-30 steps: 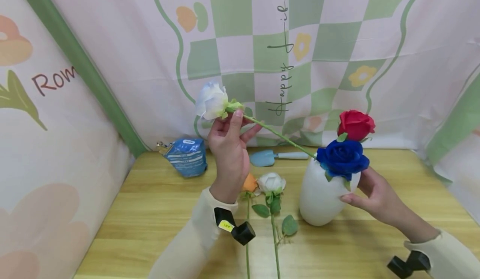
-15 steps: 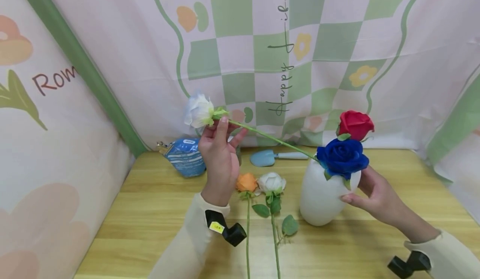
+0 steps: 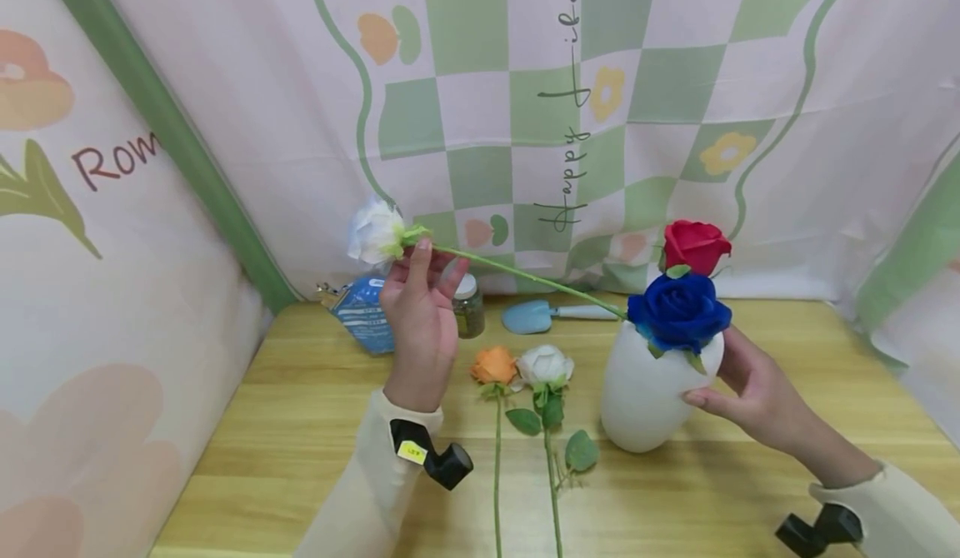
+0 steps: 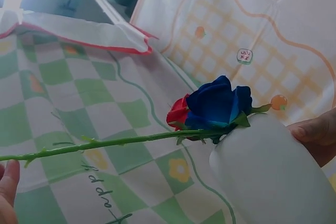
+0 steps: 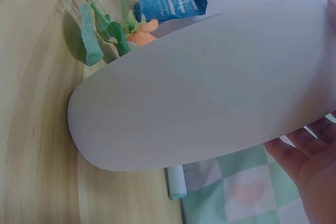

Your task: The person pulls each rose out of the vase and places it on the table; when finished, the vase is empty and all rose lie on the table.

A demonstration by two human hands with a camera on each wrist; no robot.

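Note:
My left hand [image 3: 422, 325] pinches the green stem of a pale white-blue rose [image 3: 375, 233] just under its head. That stem slants down to the right, reaching the mouth of a white vase [image 3: 645, 400] behind the blue bloom. A blue rose [image 3: 678, 312] and a red rose [image 3: 697, 246] stand in the vase, their heads above its rim. On the vase's upper right side, my right hand [image 3: 768, 400] holds it with thumb in front and fingers behind. In the right wrist view the right hand's fingers [image 5: 304, 148] lie along the vase wall. The stem's lower end is hidden.
An orange rose [image 3: 493, 365] and a white rose [image 3: 546, 364] lie on the wooden table between my arms. Behind them are a blue bag [image 3: 363, 316], a small lidded jar [image 3: 469, 312] and a light-blue trowel [image 3: 527, 316]. A checked cloth [image 3: 480, 108] hangs at the back.
My left hand has moved left and down with the rose head, so the stem lies flatter and the jar shows. The blue and red roses have shifted slightly left; my right hand stays on the vase.

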